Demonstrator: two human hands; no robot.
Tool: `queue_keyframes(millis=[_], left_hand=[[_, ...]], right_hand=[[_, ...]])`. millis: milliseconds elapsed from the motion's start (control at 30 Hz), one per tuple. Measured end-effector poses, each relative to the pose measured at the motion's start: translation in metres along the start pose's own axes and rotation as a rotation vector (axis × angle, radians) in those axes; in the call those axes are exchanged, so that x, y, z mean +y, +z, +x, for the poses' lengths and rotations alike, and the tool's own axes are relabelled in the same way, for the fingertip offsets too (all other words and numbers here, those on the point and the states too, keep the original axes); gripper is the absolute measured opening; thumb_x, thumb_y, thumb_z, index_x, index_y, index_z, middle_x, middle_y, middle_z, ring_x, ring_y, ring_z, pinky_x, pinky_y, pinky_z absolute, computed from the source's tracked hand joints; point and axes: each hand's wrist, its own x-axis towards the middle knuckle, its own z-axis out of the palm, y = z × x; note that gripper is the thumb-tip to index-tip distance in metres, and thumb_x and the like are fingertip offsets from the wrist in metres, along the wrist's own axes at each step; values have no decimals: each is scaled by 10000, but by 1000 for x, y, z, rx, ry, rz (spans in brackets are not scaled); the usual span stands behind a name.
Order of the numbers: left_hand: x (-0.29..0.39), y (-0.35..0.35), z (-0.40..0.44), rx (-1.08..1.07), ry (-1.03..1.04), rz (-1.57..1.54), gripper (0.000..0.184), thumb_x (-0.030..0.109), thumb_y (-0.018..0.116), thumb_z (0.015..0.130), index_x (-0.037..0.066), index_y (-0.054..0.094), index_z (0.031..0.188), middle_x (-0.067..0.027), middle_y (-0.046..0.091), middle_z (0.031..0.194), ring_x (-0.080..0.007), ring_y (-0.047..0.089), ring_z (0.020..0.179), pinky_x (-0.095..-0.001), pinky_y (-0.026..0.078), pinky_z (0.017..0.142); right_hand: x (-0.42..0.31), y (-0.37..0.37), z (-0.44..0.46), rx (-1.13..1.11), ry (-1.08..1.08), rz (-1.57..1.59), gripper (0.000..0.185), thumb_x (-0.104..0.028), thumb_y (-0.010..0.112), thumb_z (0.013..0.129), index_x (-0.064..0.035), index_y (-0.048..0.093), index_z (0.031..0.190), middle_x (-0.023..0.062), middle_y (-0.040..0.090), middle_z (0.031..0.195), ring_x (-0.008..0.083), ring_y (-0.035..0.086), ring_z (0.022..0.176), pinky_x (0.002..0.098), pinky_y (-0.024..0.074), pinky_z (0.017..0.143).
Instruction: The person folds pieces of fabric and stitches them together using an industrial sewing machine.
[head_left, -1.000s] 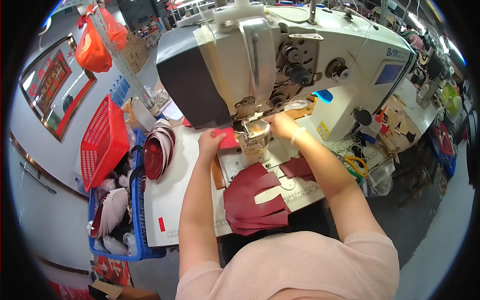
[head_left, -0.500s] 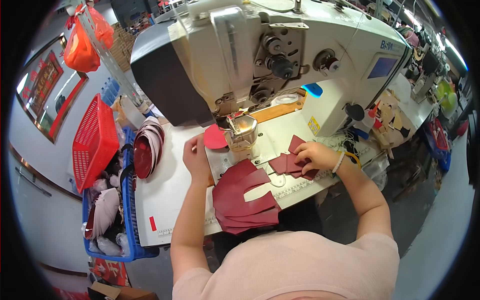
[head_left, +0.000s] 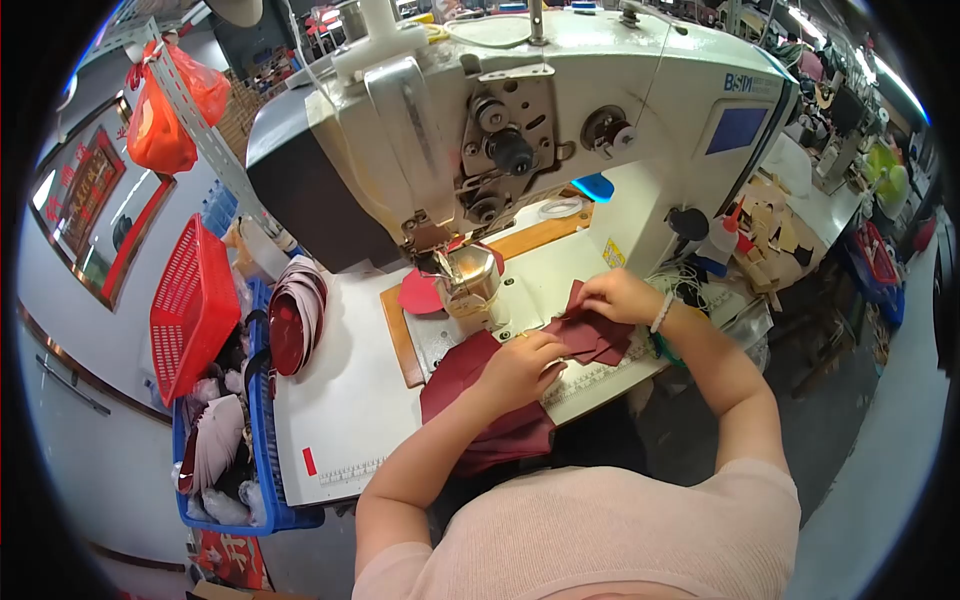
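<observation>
My right hand (head_left: 622, 298) pinches the top of a small dark red leather piece (head_left: 577, 293), above more such small pieces (head_left: 605, 340) lying overlapped on the sewing machine bed. Bent over the larger dark red leather pieces (head_left: 455, 375), my left hand (head_left: 522, 372) has its fingertips at the left edge of the small ones. A gap shows between its thumb and fingers, and I see nothing held in it. The larger pieces lie stacked at the table's front edge, partly hidden by my left forearm. Behind them is the needle area of the sewing machine (head_left: 470, 280).
A round red piece (head_left: 422, 292) lies left of the needle area. Curved dark red pieces (head_left: 298, 315) stand stacked on the table's left. Beside the table are a blue basket (head_left: 262, 440) and a red basket (head_left: 195, 310). Loose thread (head_left: 690, 285) lies at right.
My left hand has moved right and nearer, from beside the round red piece to the small leather pieces. My right hand now raises one small piece's edge. The view has shifted slightly.
</observation>
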Motion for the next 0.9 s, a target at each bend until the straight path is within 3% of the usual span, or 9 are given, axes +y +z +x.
queue_keyframes(millis=[100, 167, 200, 300, 433, 500, 633, 733, 900], left_hand=[[9, 9, 22, 170, -113, -82, 254, 100, 689, 816, 27, 632, 1053, -126, 634, 1016, -259, 638, 950, -348, 527, 790], [15, 11, 36, 296, -255, -274, 252, 94, 677, 834, 7, 624, 1064, -130, 634, 1033, -224, 643, 976, -334, 535, 780], [11, 15, 40, 351, -268, -372, 282, 107, 688, 816, -7, 602, 1058, -172, 634, 1001, -285, 657, 879, -351, 527, 753], [15, 7, 42, 370, -396, -370, 245, 111, 687, 824, -11, 617, 1024, -157, 650, 927, -261, 670, 826, -338, 529, 723], [15, 4, 29, 293, -397, -397, 176, 49, 675, 857, -21, 622, 1011, -81, 685, 897, -111, 663, 805, -233, 529, 673], [21, 2, 27, 278, -448, -647, 172, 48, 683, 855, -13, 630, 1007, -70, 686, 884, -105, 663, 794, -220, 520, 640], [17, -2, 20, 229, -482, -684, 192, 71, 700, 853, -11, 639, 1015, -56, 686, 875, -100, 666, 789, -194, 492, 551], [24, -14, 20, 199, -650, -771, 195, 93, 693, 864, -12, 645, 1021, -60, 688, 887, -81, 651, 730, -176, 456, 490], [14, -9, 13, 196, -538, -583, 214, 136, 685, 877, 3, 663, 1042, -56, 695, 909, -63, 635, 700, -165, 421, 452]], right_hand=[[-27, -5, 1, 419, 110, -84, 90, -73, 663, 801, -26, 687, 875, 136, 674, 815, 269, 662, 710, 327, 529, 638], [-58, -7, 1, 549, 107, 50, 132, -52, 679, 800, -4, 698, 921, 126, 691, 813, 174, 673, 644, 270, 529, 583], [-68, -3, -1, 531, 141, 145, 148, -60, 688, 803, -3, 701, 939, 120, 697, 812, 150, 674, 657, 256, 529, 591], [-84, 7, -8, 468, 346, 550, 172, -64, 702, 819, 17, 703, 971, 82, 713, 819, 103, 668, 712, 229, 532, 642], [-81, 14, -17, 417, 373, 820, 78, -18, 694, 817, 38, 683, 869, 64, 683, 799, 102, 649, 718, 220, 522, 661], [-79, 17, -16, 388, 381, 929, 22, 8, 689, 797, 24, 676, 802, 36, 643, 755, 88, 618, 685, 209, 503, 636], [-72, 32, -14, 362, 339, 971, 80, -67, 686, 855, 12, 674, 855, 37, 656, 767, 88, 629, 677, 212, 517, 637], [-76, 40, -14, 370, 406, 990, 111, -120, 690, 868, -15, 655, 868, 16, 641, 729, 39, 578, 596, 171, 464, 526], [-83, 44, -11, 365, 413, 955, 111, -119, 682, 873, -20, 633, 882, 13, 641, 718, 18, 557, 562, 155, 434, 463]])
